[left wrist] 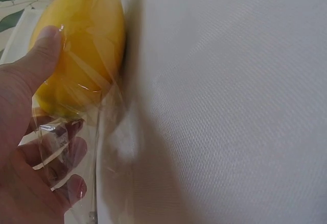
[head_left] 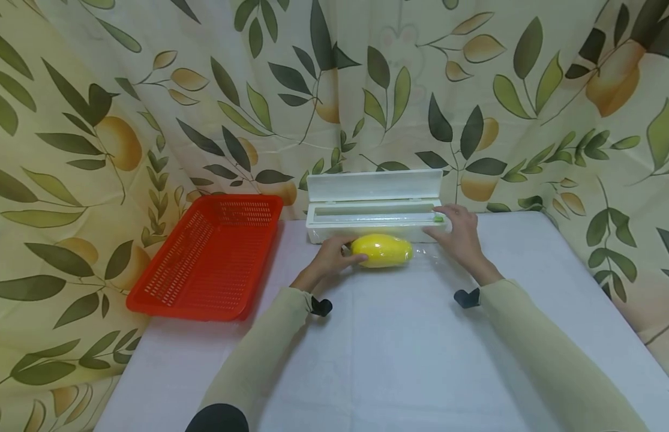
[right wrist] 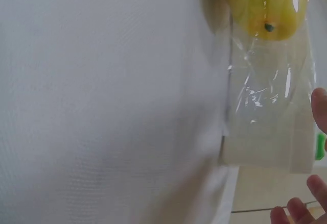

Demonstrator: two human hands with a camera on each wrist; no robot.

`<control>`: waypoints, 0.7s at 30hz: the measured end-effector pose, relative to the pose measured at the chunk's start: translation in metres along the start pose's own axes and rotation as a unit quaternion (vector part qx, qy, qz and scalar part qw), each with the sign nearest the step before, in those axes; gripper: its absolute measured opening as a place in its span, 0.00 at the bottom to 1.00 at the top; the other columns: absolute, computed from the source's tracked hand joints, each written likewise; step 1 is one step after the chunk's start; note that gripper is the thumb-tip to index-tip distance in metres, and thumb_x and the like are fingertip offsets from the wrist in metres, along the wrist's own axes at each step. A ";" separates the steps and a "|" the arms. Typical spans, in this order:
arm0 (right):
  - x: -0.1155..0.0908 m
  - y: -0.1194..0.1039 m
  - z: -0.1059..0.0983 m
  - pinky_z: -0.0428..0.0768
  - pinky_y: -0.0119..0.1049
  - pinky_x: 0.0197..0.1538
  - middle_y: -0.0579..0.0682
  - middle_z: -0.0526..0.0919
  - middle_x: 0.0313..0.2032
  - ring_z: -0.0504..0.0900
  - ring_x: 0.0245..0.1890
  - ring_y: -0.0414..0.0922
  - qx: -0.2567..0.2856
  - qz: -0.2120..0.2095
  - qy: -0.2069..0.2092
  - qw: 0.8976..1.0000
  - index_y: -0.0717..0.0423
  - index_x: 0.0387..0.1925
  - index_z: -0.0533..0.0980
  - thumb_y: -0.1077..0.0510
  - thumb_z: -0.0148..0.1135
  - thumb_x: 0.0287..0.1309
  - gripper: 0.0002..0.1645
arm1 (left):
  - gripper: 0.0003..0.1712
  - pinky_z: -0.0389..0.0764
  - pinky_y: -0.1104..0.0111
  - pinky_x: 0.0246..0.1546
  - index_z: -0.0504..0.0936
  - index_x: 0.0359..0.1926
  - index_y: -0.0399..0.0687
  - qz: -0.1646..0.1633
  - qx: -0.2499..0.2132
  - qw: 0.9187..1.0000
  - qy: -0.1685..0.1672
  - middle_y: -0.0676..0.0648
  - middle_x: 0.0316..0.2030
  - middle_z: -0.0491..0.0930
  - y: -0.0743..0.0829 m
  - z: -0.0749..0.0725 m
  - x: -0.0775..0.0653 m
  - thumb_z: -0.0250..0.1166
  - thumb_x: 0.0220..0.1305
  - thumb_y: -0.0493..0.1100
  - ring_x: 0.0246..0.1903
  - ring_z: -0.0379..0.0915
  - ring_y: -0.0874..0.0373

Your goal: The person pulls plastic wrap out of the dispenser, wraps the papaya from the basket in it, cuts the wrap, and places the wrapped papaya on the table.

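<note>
A yellow oblong fruit (head_left: 381,251), melon-like and covered in clear plastic film, lies on its side in front of a white film dispenser box (head_left: 361,231). My left hand (head_left: 334,257) grips its left end, the thumb (left wrist: 45,50) pressed on the wrapped skin. Loose clear film (right wrist: 271,106) stretches past the fruit's dark-tipped end. At the box's right end is my right hand (head_left: 459,235), thumb low at the front and fingers up by the green slider (head_left: 438,219). Its fingers are spread apart in the right wrist view.
A red perforated plastic basket (head_left: 226,258) stands at the left of the white-covered table (head_left: 399,360). The dispenser's lid (head_left: 374,186) is raised against a leaf-patterned curtain (head_left: 366,90) behind the table.
</note>
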State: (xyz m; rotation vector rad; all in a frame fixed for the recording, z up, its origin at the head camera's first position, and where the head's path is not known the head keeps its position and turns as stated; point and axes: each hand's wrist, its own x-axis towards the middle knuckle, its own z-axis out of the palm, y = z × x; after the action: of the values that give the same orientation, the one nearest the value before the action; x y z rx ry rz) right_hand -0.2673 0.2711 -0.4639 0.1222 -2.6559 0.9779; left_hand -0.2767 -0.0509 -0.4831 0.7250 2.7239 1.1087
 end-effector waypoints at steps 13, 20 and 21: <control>0.001 0.014 0.006 0.63 0.64 0.62 0.67 0.63 0.73 0.60 0.64 0.66 0.024 0.061 -0.029 0.997 0.59 0.75 0.63 0.44 0.71 0.63 0.47 | 0.31 0.75 0.69 0.41 0.82 0.64 0.50 -0.001 0.005 1.000 0.000 0.51 0.47 0.84 0.001 0.000 -0.002 0.73 0.64 0.57 0.41 0.73 0.58; 0.003 0.015 0.007 0.64 0.62 0.63 0.65 0.65 0.72 0.62 0.63 0.64 0.033 0.078 -0.029 0.996 0.59 0.76 0.61 0.45 0.71 0.64 0.48 | 0.28 0.74 0.70 0.40 0.83 0.61 0.50 0.005 0.011 1.000 0.003 0.52 0.44 0.83 0.003 0.000 -0.001 0.73 0.64 0.56 0.41 0.73 0.57; 0.003 0.014 0.006 0.64 0.62 0.64 0.65 0.65 0.72 0.62 0.64 0.64 0.035 0.079 -0.032 0.996 0.58 0.77 0.60 0.45 0.71 0.64 0.49 | 0.28 0.74 0.70 0.40 0.83 0.61 0.50 0.004 0.010 1.000 0.004 0.52 0.44 0.83 0.003 0.000 -0.001 0.73 0.64 0.56 0.41 0.73 0.57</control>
State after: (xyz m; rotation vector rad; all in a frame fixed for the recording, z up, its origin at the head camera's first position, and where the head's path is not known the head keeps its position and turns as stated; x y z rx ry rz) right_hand -0.2743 0.2783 -0.4764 -0.0439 -2.7234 1.1356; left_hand -0.2749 -0.0497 -0.4808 0.7355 2.7459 1.0893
